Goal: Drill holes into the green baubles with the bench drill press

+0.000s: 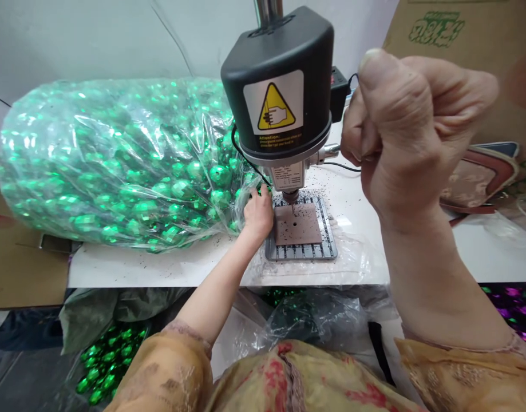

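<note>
A small bench drill press (pixel 284 86) stands in front of me, with a black head and a yellow warning label. My right hand (pixel 400 126) is closed in a fist around its feed lever (pixel 330 151), whose grip end is hidden by the fingers. Below the drill bit (pixel 293 207), a brown board (pixel 305 232) with a dark hole lies on the slotted metal base (pixel 331 249). At the base's left edge, my left hand (pixel 259 212) reaches to the mouth of a clear plastic bag (pixel 117 166) of shiny green faceted beads. Its fingers curl over a green bead (pixel 266 189), partly hidden.
Dark shavings are scattered over the white table (pixel 159 269). Cardboard boxes (pixel 473 86) stand at right and left. A reddish-framed object (pixel 481 177) lies at the right. More green beads (pixel 108 360) and purple ones (pixel 514 312) sit below table level. A black cable (pixel 342 166) runs behind the press.
</note>
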Tool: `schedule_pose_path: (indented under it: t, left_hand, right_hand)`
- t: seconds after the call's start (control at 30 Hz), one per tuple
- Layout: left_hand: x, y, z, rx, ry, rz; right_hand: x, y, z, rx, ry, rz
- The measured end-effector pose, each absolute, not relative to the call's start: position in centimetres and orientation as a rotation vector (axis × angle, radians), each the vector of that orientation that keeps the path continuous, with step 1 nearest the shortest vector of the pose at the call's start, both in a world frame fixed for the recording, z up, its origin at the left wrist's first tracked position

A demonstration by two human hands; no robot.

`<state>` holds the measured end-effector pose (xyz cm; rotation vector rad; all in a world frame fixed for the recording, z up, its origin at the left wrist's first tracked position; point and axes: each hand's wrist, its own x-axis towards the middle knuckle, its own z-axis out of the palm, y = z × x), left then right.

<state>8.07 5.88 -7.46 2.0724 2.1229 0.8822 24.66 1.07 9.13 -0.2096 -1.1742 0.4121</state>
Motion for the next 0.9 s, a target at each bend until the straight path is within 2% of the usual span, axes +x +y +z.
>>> schedule_pose_path:
  t: [0.17, 0.43, 0.73, 0.9]
  left_hand:
    - [8.0, 7.7, -8.1, 1.987, 2.114, 0.966]
    - [5.3, 7.3, -7.9, 2.060, 1.815, 1.022]
    - [6.0, 2.4, -9.0, 1.570, 1.234, 1.182]
    - [6.7, 1.2, -9.9, 1.517, 1.082, 1.206]
  right_hand:
    - [24.7, 1.3, 9.1, -0.214, -1.170, 0.408]
    - [25.0, 1.1, 9.0, -0.231, -1.206, 0.407]
    - [24.9, 0.9, 9.1, -0.250, -1.189, 0.439]
    - [24.8, 1.0, 9.1, -0.209, -1.165, 0.427]
